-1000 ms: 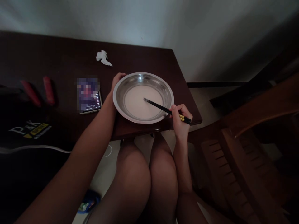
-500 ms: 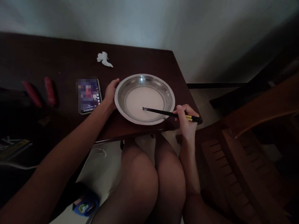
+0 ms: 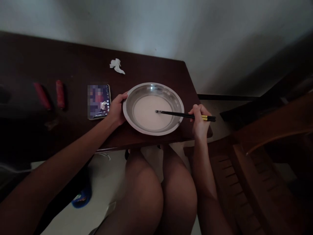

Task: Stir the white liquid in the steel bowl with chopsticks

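A wide steel bowl (image 3: 179, 121) rests near the front edge of the dark table, with a pale, milky liquid (image 3: 146, 112) in its bottom. My left hand (image 3: 118, 109) grips the bowl's left rim, the thumb on top and the other fingers hidden below. In my right hand (image 3: 198, 119), at the bowl's right side, is a pair of black chopsticks (image 3: 173, 113) with yellow bands near the thick ends. They lie close together, almost level, and their pale-marked tips are over the middle of the liquid; whether they dip in is unclear.
Left of the bowl lies a phone (image 3: 99, 101) with a lit screen. Two red wrapped sticks (image 3: 60, 94) lie farther left, and crumpled tissue (image 3: 117, 66) sits behind. A wooden chair (image 3: 232, 173) stands at the right, and a blue container (image 3: 83, 197) is on the floor.
The chopstick tips have shifted right across the liquid, and my right hand has moved slightly up and right. My left hand stays on the rim. The whole view has shifted a little.
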A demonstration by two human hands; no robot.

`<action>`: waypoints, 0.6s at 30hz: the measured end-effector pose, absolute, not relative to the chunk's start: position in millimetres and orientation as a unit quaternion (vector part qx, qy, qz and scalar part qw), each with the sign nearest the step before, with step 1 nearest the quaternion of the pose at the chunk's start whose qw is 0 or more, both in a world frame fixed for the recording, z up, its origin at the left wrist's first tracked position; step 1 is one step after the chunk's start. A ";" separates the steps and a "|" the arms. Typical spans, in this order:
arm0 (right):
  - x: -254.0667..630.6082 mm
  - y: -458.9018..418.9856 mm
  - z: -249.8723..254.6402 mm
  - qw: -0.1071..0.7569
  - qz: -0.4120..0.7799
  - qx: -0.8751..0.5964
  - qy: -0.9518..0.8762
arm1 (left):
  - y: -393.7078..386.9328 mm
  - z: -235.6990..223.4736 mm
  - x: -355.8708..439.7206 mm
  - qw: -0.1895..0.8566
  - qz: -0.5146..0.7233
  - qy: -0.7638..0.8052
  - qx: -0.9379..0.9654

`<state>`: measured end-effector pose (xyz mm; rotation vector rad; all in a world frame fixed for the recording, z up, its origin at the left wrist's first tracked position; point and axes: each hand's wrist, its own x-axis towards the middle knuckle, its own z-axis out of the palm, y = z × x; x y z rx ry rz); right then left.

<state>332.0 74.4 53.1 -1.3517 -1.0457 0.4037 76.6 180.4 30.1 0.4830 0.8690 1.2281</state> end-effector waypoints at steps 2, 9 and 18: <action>332.0 84.6 53.3 0.622 0.215 -0.579 -0.481 | 176.6 27.8 72.6 0.692 0.565 0.392 0.220; 329.2 128.2 59.3 0.609 0.215 -0.561 -0.518 | 183.2 23.4 83.2 0.670 0.587 0.396 0.221; 339.6 168.8 59.7 0.574 0.269 -0.530 -0.563 | 190.3 24.3 83.9 0.674 0.586 0.380 0.240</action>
